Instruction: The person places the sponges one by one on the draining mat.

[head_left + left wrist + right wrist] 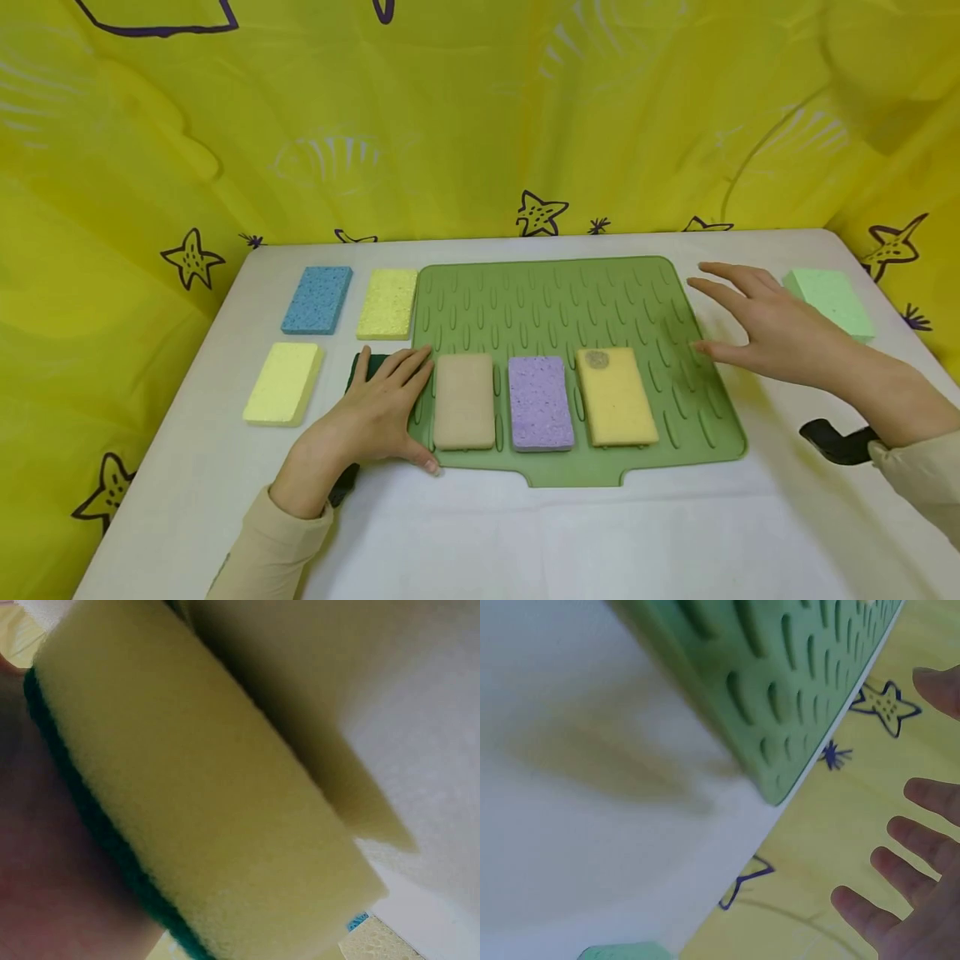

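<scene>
Green-and-yellow sponge (202, 787) is under the left hand (371, 421), fingers straight and fanned, by the left edge of the green mat (540, 308); past the right edge hangs the right hand (768, 325), fingers apart; three sponges (540, 404) line the near edge

A white, smooth-looking tabletop (600, 542) spreads across the middle and bottom of the head view. On it, at the centre, lies a flat green, ridged mat (547, 308) with a short tab along its lower edge. Left of centre sit a blue speckled rectangular sponge (317, 300), a yellow speckled rectangular sponge (387, 304) and, below the blue one, a pale yellow rectangular sponge (283, 384). Toward the right edge lies a mint-green rectangular sponge (834, 298), partly hidden.
</scene>
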`<state>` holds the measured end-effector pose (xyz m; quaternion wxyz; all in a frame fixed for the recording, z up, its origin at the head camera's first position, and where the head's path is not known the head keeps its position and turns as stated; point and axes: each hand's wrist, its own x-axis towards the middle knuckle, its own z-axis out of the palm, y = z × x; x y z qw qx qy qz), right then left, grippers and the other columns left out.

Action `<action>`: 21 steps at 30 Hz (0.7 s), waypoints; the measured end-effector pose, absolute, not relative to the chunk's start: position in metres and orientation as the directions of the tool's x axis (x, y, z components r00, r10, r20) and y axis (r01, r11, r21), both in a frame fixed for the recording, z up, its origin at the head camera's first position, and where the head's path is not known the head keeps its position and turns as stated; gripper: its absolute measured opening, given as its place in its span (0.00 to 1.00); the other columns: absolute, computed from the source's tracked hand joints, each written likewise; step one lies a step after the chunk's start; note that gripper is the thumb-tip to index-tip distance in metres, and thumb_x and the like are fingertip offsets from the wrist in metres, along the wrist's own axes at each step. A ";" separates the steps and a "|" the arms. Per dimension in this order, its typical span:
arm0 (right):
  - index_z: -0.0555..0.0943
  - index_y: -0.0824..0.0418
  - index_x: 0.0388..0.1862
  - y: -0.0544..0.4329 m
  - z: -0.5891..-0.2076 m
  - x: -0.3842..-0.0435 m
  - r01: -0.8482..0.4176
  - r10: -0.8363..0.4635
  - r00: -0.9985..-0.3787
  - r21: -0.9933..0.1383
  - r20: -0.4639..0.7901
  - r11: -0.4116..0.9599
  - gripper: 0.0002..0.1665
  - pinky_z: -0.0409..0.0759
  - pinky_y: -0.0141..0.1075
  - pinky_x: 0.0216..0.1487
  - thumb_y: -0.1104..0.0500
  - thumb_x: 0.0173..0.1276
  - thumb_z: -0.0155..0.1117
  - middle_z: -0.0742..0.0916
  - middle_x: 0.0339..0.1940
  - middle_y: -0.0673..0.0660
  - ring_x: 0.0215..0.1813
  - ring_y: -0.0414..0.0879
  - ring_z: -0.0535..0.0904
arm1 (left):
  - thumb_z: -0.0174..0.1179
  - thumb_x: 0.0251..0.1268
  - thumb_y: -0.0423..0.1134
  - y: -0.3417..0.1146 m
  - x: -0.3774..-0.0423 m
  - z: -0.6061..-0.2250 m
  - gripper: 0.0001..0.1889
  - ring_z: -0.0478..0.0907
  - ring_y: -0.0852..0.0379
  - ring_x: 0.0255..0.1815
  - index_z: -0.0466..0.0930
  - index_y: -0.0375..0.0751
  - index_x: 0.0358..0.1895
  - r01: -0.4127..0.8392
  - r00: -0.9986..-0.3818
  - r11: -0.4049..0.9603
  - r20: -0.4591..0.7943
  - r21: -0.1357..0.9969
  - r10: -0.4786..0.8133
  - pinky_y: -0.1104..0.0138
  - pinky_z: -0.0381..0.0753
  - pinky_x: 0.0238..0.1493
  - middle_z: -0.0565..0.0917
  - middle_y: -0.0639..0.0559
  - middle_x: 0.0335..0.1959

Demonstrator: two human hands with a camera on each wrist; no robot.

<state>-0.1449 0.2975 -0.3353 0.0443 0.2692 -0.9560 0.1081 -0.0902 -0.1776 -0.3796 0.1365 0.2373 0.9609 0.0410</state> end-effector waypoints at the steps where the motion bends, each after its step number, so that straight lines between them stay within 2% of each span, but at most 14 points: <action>1: 0.67 0.64 0.72 0.302 -0.336 -0.146 -0.516 -0.497 -0.856 -0.186 0.143 0.836 0.49 0.64 0.68 0.60 0.55 0.53 0.78 0.65 0.74 0.69 0.69 0.72 0.60 | 0.69 0.30 0.78 -0.178 -0.090 -0.380 0.72 0.45 0.43 0.82 0.51 0.38 0.79 0.445 -0.850 0.884 -0.242 0.144 0.467 0.31 0.33 0.74 0.48 0.46 0.82; 12: 0.66 0.67 0.71 0.336 -0.340 -0.156 -0.457 -0.440 -0.889 -0.193 0.129 0.868 0.51 0.62 0.68 0.58 0.58 0.50 0.79 0.65 0.73 0.72 0.68 0.76 0.58 | 0.69 0.30 0.78 -0.178 -0.089 -0.379 0.72 0.45 0.43 0.82 0.51 0.38 0.79 0.447 -0.851 0.883 -0.234 0.147 0.470 0.32 0.33 0.74 0.48 0.46 0.82; 21: 0.61 0.69 0.73 0.361 -0.353 -0.162 -0.394 -0.397 -0.917 -0.190 0.021 0.899 0.52 0.57 0.71 0.62 0.57 0.53 0.77 0.61 0.74 0.74 0.68 0.78 0.55 | 0.68 0.29 0.79 -0.178 -0.089 -0.381 0.72 0.46 0.43 0.82 0.52 0.38 0.79 0.456 -0.851 0.880 -0.224 0.135 0.475 0.31 0.34 0.73 0.49 0.46 0.82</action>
